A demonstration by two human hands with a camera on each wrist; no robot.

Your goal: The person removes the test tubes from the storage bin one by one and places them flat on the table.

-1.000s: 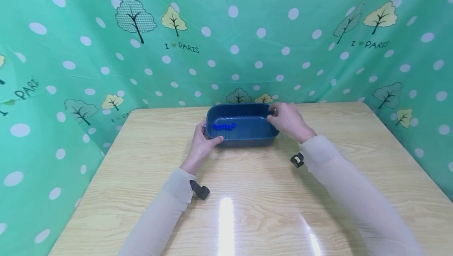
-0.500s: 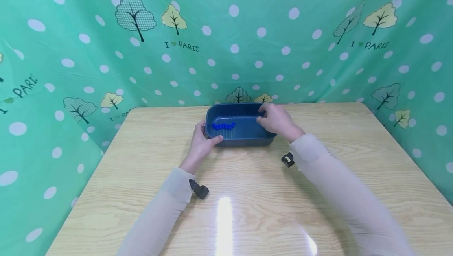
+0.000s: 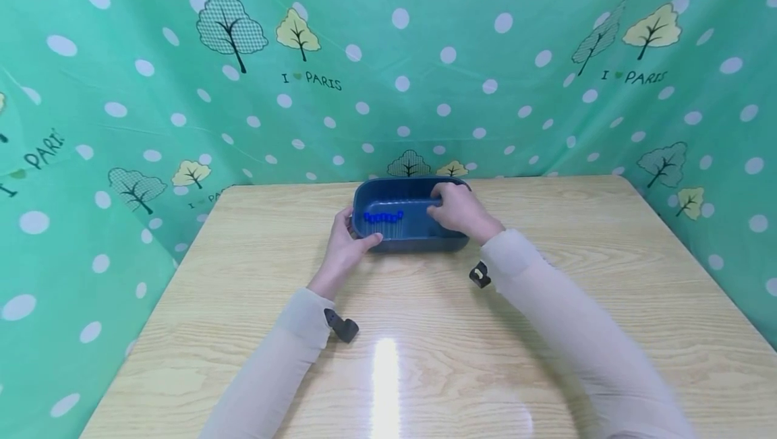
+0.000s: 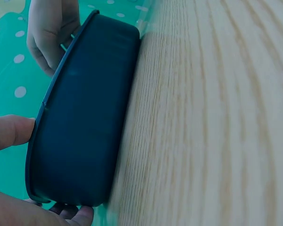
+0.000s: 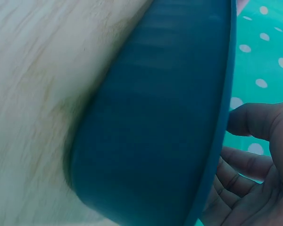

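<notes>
A dark blue oblong plastic tub (image 3: 419, 245) stands on the wooden table, near its back edge. My left hand (image 3: 344, 245) holds the tub's left end, thumb on the front rim and fingers round the outside. The left wrist view shows fingertips low against the tub's outer wall (image 4: 87, 113). My right hand (image 3: 463, 212) is over the right part of the tub, thumb and fingers loosely bent and apart. Nothing shows between them in the right wrist view, where the rim hides some fingertips. A short row of small bright blue pieces (image 3: 384, 217) lies inside the tub, at its left.
A wood-grain table (image 3: 255, 277) spreads out around the tub. Behind it and at both sides hangs a green dotted curtain (image 3: 388, 54) with printed trees. Each wrist carries a small black strap mount (image 3: 342, 326).
My right hand has moved left, from the tub's right rim to farther over its inside. The left hand keeps its hold, and the tub and blue pieces stay in place.
</notes>
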